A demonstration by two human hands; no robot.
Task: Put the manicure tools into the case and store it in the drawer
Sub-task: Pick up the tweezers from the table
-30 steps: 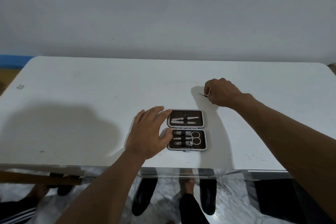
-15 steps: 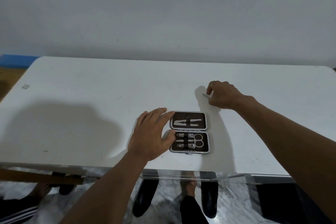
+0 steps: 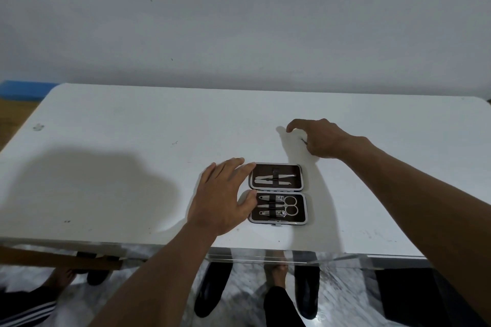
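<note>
Case [image 3: 277,194]: brown rectangular clamshell with rounded, pale-trimmed edges, lying open flat near the front of the smooth white table [image 3: 132,127].
Tools: shiny metal scissors [image 3: 288,206], clippers and slim picks under black elastic straps.
Left hand [image 3: 221,199]: flat, fingers spread, touching the case's left edge.
Right hand [image 3: 320,138]: behind the case, curled, pinching a thin dark implement [image 3: 304,141], too small to identify.

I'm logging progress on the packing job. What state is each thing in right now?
Case: open flat on the table, tools strapped in both halves.
Scissors: strapped in the near half.
Left hand: open, fingers at the case's left edge.
Right hand: curled over a thin tool beyond the case; whether its grip has closed is unclear.
</note>
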